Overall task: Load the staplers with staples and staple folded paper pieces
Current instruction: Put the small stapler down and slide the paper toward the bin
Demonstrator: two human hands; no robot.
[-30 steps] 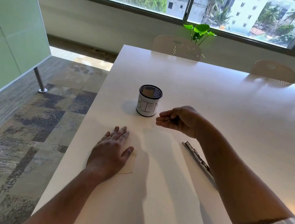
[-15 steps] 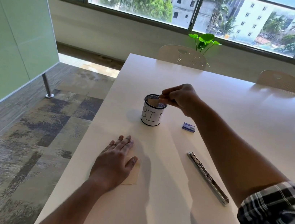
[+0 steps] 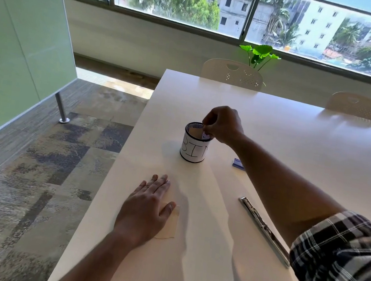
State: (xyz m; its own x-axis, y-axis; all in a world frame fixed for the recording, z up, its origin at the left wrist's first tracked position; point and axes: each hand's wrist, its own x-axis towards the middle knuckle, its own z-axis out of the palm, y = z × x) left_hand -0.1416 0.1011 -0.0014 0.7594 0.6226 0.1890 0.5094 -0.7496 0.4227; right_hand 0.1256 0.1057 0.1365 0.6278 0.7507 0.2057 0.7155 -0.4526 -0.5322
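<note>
My left hand (image 3: 146, 208) lies flat, fingers spread, on a small beige folded paper piece (image 3: 171, 226) near the left edge of the white table (image 3: 299, 137). My right hand (image 3: 223, 124) hovers over the rim of a mesh cup labelled "BIN" (image 3: 193, 151), fingertips pinched together and pointing down into it. Nothing shows between those fingertips. A beige scrap sits inside the cup. A long metal stapler (image 3: 262, 227), swung open flat, lies on the table under my right forearm. A small blue staple box (image 3: 238, 164) peeks out behind that arm.
Two pale chairs (image 3: 232, 72) (image 3: 356, 106) stand at the table's far side, with a green plant (image 3: 259, 54) behind them below the window. The table's left edge drops to carpet; a green partition with a metal leg (image 3: 61, 108) stands further left.
My right hand rose from the table beside the cup and moved above its rim, fingers turned down into it. My left hand stayed flat on the paper. The view shifted left.
</note>
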